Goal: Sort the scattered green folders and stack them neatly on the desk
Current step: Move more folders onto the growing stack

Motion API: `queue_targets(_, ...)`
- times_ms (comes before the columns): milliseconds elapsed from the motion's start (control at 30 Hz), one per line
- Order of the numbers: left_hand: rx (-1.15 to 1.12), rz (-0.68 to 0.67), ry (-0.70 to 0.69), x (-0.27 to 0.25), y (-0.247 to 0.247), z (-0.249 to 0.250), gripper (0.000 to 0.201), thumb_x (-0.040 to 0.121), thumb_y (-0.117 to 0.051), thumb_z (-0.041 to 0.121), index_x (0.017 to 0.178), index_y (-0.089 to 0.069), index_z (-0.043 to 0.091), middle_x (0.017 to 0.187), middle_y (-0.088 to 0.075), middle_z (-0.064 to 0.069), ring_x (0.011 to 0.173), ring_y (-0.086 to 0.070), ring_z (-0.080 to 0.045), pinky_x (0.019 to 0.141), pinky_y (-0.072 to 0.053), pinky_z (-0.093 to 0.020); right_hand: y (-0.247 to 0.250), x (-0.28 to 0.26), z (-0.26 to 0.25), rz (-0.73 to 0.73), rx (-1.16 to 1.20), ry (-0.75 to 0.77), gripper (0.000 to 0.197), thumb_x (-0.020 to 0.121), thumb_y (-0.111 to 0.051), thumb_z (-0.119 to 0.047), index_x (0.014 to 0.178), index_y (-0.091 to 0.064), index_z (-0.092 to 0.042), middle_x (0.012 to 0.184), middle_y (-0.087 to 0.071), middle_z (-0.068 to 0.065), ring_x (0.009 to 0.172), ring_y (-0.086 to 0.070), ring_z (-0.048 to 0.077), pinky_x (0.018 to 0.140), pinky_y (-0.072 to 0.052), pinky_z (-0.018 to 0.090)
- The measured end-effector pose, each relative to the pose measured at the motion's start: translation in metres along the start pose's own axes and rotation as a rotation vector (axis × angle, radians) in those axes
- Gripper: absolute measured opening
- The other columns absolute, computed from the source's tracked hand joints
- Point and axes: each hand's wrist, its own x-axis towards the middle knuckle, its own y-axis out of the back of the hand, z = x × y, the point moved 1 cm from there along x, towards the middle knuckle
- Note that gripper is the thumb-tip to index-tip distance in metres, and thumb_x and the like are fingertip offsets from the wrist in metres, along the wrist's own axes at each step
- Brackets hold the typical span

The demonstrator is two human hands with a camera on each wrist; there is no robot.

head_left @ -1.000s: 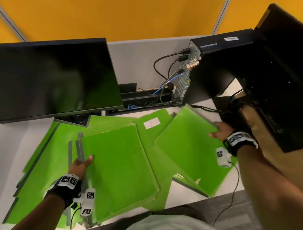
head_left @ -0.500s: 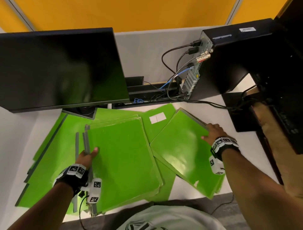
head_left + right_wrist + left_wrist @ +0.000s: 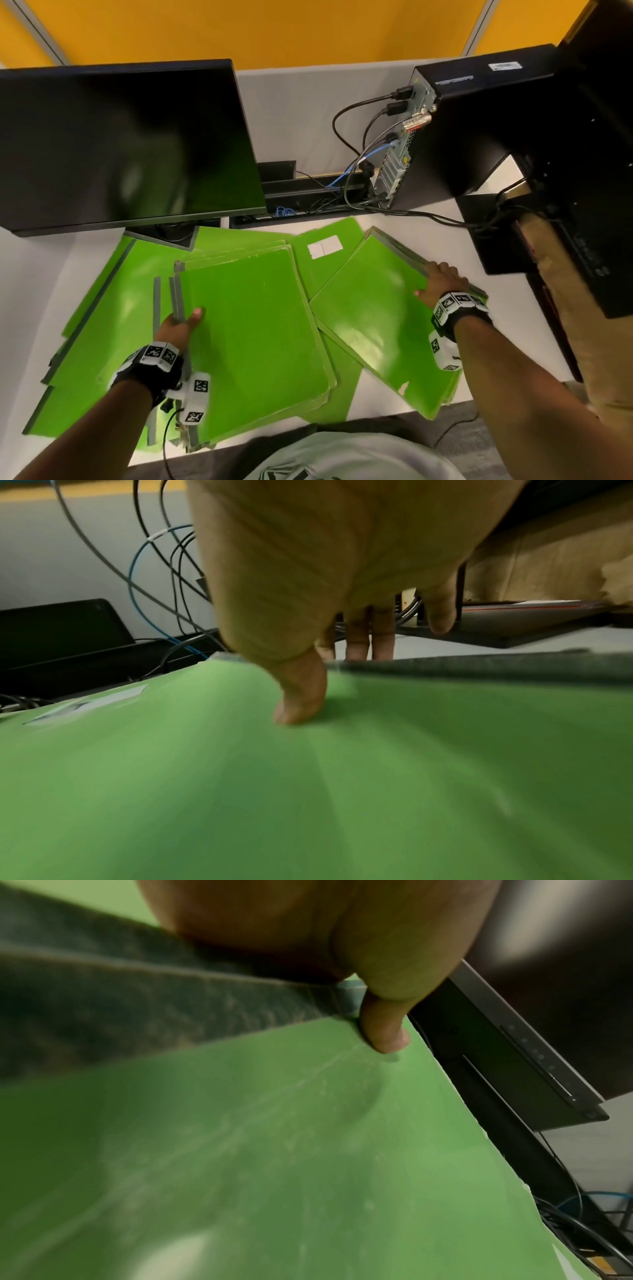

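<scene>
Several green folders with grey spines lie spread over the white desk [image 3: 404,236]. My left hand [image 3: 181,325] grips the left spine edge of the middle pile of folders [image 3: 253,335], thumb [image 3: 387,1031] on top of the cover [image 3: 274,1150]. My right hand [image 3: 442,284] grips the right edge of a tilted folder bundle [image 3: 380,318], thumb [image 3: 301,702] pressed on its cover [image 3: 308,791], the other fingers [image 3: 382,639] over the grey spine. A folder with a white label [image 3: 323,247] lies between the two piles at the back. More folders [image 3: 102,308] fan out at the left.
A dark monitor [image 3: 120,144] stands over the back left, its base on the folders. A black computer tower [image 3: 479,130] with cables [image 3: 356,164] stands at the back right. Black equipment [image 3: 589,171] and a brown box [image 3: 561,274] border the right edge.
My right hand has slid the tilted bundle leftward, toward the middle pile, and laid it flatter on the desk. My left hand keeps its grip on the middle pile's spine.
</scene>
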Motion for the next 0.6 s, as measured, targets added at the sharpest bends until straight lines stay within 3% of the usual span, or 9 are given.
queue_targets(133, 0.016, -0.009, -0.011, 0.001, 0.0, 0.001, 0.07, 0.086, -0.058, 0.051, 0.127, -0.047, -0.005, 0.115, -0.058, -0.027, 0.092, -0.054, -0.036, 0.079, -0.04, -0.039, 0.001, 0.004, 0.009, -0.062, 0.001, 0.04, 0.085, 0.064, -0.079, -0.046, 0.135, -0.035, -0.03, 0.129, -0.036, 0.005, 0.124, -0.036, 0.029, 0.1, -0.039, 0.044)
queue_targets(200, 0.004, -0.013, -0.006, 0.002, 0.001, 0.001, 0.07, 0.086, -0.058, 0.052, 0.127, -0.046, -0.004, 0.111, -0.058, -0.025, 0.091, -0.055, -0.036, 0.08, -0.042, -0.04, 0.001, 0.007, 0.011, -0.055, 0.011, 0.049, 0.088, 0.062, -0.081, -0.045, 0.135, -0.034, -0.029, 0.13, -0.035, 0.004, 0.124, -0.036, 0.029, 0.099, -0.04, 0.044)
queue_targets(333, 0.018, -0.012, 0.007, 0.001, 0.0, -0.001, 0.075, 0.085, -0.057, 0.055, 0.128, -0.045, -0.005, 0.119, -0.057, -0.028, 0.101, -0.057, -0.04, 0.083, -0.043, -0.041, 0.006, 0.014, 0.011, -0.085, -0.005, 0.035, 0.095, 0.057, -0.085, -0.046, 0.134, -0.033, -0.026, 0.134, -0.034, 0.003, 0.127, -0.034, 0.028, 0.103, -0.036, 0.045)
queue_targets(467, 0.005, -0.016, 0.015, 0.001, 0.0, -0.001, 0.071, 0.085, -0.057, 0.055, 0.126, -0.046, -0.003, 0.115, -0.059, -0.027, 0.096, -0.056, -0.038, 0.08, -0.043, -0.04, 0.011, 0.019, 0.013, -0.075, -0.038, 0.033, 0.102, 0.05, -0.087, -0.051, 0.132, -0.033, -0.022, 0.134, -0.039, 0.006, 0.125, -0.036, 0.029, 0.103, -0.033, 0.043)
queue_targets(600, -0.014, -0.023, 0.016, 0.0, 0.001, 0.001, 0.071, 0.085, -0.058, 0.054, 0.128, -0.047, -0.002, 0.114, -0.06, -0.026, 0.099, -0.058, -0.041, 0.085, -0.047, -0.044, 0.022, 0.022, 0.023, -0.111, 0.082, 0.054, 0.084, 0.05, -0.089, -0.047, 0.116, -0.043, -0.022, 0.117, -0.047, 0.005, 0.116, -0.046, 0.029, 0.095, -0.04, 0.036)
